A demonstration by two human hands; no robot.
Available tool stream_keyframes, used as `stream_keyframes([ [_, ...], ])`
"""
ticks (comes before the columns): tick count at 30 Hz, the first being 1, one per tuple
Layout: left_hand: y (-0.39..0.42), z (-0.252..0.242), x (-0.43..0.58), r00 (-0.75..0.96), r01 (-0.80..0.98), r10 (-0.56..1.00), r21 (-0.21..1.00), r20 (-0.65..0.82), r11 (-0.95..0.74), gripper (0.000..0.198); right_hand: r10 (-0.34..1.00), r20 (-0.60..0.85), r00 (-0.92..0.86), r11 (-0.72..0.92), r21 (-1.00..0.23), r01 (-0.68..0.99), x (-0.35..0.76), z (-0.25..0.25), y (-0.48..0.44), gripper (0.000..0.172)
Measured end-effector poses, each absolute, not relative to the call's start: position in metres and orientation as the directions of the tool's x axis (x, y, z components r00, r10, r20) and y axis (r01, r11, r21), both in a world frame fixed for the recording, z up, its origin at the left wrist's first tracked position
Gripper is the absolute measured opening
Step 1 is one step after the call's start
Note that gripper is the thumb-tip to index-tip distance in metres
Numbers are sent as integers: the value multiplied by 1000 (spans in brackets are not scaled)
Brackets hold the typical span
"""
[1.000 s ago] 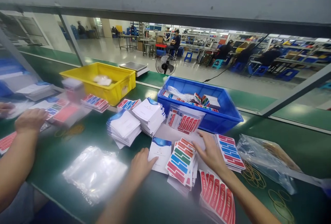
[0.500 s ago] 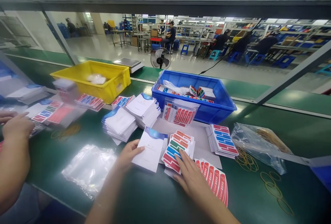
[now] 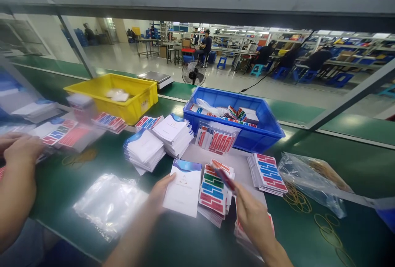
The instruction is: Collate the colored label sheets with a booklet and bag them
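Note:
My left hand (image 3: 161,191) grips the left edge of a white booklet (image 3: 182,191) with a blue wavy top, thumb on its front. In my right hand (image 3: 254,217) is a sticker sheet (image 3: 225,177), tilted nearly edge-on so that its print is hard to read. It is over a loose pile of colourful sticker sheets (image 3: 212,191) with red, blue and green shapes. Partly hidden beneath my right hand lie red-and-white label sheets (image 3: 271,222). Two stacks of white booklets (image 3: 143,152) stand beyond my left hand.
Behind are a blue bin (image 3: 234,133) with packs and a yellow bin (image 3: 135,108). Clear plastic bags (image 3: 108,205) lie left. Sticker stacks (image 3: 268,172), a plastic bag (image 3: 311,176) and rubber bands (image 3: 327,230) lie right. A co-worker's hands (image 3: 23,147) are at far left.
My right hand has lifted off the sticker pile and moved right with a sheet in its fingers. The booklet in my left hand has turned more upright and shifted slightly right.

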State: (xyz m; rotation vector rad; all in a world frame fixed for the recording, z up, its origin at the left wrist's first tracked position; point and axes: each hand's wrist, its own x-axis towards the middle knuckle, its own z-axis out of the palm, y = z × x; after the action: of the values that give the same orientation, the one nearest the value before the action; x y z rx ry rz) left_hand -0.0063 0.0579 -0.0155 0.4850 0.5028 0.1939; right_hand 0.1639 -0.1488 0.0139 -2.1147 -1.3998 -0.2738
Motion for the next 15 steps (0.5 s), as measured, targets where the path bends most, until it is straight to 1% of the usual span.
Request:
stream_keyframes([
  [2, 55, -12, -3, 911, -25, 192, 416, -364, 909, 50, 662, 630, 407, -264, -313, 912, 159, 22, -146, 52],
  [3, 53, -11, -2, 935, -16, 152, 390, -321, 921, 54, 657, 671, 344, -223, -263, 939, 154, 23, -143, 57],
  [4, 52, -9, -1, 953, -18, 130, 378, -273, 926, 58, 696, 672, 253, -161, -198, 967, 147, 22, -139, 61],
  [5, 50, -8, 0, 965, -29, 125, 379, -232, 925, 62, 761, 632, 146, -83, -129, 988, 139, 20, -134, 64],
  [6, 49, -7, 1, 970, -45, 134, 390, -203, 920, 66, 825, 562, 48, -8, -74, 997, 130, 16, -129, 64],
  [7, 48, -7, 1, 971, -62, 151, 410, -187, 910, 67, 874, 485, -32, 56, -33, 998, 122, 11, -124, 62],
  [9, 48, -7, 2, 966, -68, 170, 448, -192, 891, 65, 928, 356, -111, 121, -5, 993, 112, 1, -119, 53],
  [10, 48, -7, 2, 965, -58, 167, 454, -204, 889, 62, 940, 322, -113, 122, -7, 993, 110, -2, -120, 50],
  [12, 49, -8, 2, 959, -48, 165, 442, -229, 896, 57, 949, 310, -53, 66, -30, 997, 116, -3, -130, 50],
  [15, 50, -8, 0, 938, -57, 189, 408, -291, 911, 53, 938, 315, 148, -122, -98, 988, 143, 4, -162, 53],
])
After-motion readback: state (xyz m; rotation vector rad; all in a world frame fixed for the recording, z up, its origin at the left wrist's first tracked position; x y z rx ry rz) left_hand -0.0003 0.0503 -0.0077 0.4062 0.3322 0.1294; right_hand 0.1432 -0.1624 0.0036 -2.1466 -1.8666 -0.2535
